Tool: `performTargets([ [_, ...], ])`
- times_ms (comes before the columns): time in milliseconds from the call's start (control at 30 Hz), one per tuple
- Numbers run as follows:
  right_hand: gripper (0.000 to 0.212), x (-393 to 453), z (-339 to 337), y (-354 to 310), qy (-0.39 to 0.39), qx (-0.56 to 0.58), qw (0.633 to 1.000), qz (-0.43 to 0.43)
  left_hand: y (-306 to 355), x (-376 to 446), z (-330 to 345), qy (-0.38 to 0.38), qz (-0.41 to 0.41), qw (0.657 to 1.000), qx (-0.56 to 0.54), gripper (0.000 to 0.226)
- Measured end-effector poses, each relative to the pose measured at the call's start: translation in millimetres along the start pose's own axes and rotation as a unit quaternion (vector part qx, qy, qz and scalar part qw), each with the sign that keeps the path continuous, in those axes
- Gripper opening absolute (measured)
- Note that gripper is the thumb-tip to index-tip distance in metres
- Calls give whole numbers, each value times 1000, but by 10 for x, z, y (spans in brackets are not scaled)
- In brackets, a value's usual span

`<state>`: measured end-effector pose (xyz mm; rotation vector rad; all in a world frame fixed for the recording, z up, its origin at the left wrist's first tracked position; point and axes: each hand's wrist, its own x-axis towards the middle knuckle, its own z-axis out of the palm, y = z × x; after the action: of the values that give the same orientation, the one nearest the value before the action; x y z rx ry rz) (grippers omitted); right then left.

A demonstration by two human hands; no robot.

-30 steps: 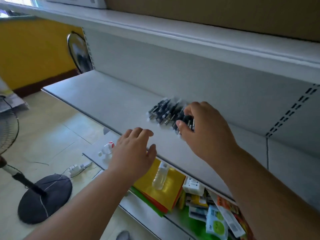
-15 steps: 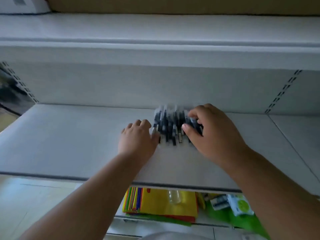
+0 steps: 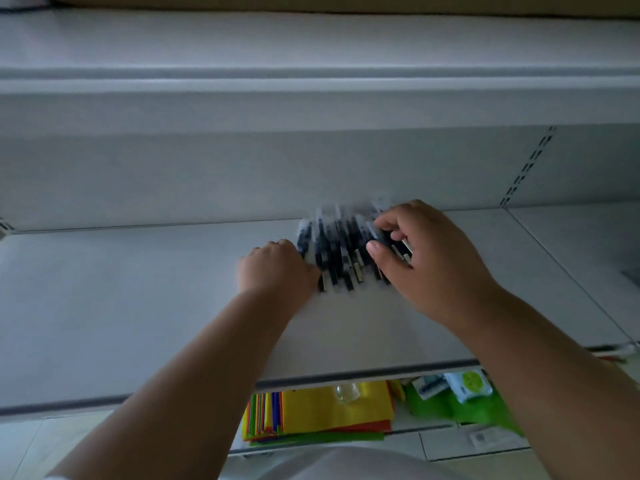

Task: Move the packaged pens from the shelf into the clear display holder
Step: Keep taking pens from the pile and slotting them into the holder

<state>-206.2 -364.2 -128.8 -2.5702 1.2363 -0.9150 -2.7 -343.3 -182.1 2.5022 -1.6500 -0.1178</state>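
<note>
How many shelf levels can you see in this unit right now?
3: the top shelf above, the middle shelf holding the packaged pens, and the lower shelf with colored paper. Others may sit out of frame.

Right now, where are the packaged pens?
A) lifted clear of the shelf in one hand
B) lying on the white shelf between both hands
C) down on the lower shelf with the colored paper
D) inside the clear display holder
B: the packaged pens lie on the white shelf, with the left hand at their left edge and the right hand curled over their right side.
</note>
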Motion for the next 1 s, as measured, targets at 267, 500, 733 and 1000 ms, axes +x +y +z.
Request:
performTargets([
  [267, 27, 61, 14, 97, 3, 6, 1000, 7, -100, -7, -45, 8, 29, 998, -50, 22],
  [500, 16, 166, 284, 163, -41, 31, 996, 70, -112, -293, -26, 39, 37, 939, -340, 22],
  [733, 22, 306, 630, -14, -161, -56, 974, 149, -151, -662, -132, 3, 14, 776, -630, 24],
  [1000, 24, 453, 647, -7, -221, -70, 951, 205, -236, -727, -153, 2, -9, 735, -678, 24],
])
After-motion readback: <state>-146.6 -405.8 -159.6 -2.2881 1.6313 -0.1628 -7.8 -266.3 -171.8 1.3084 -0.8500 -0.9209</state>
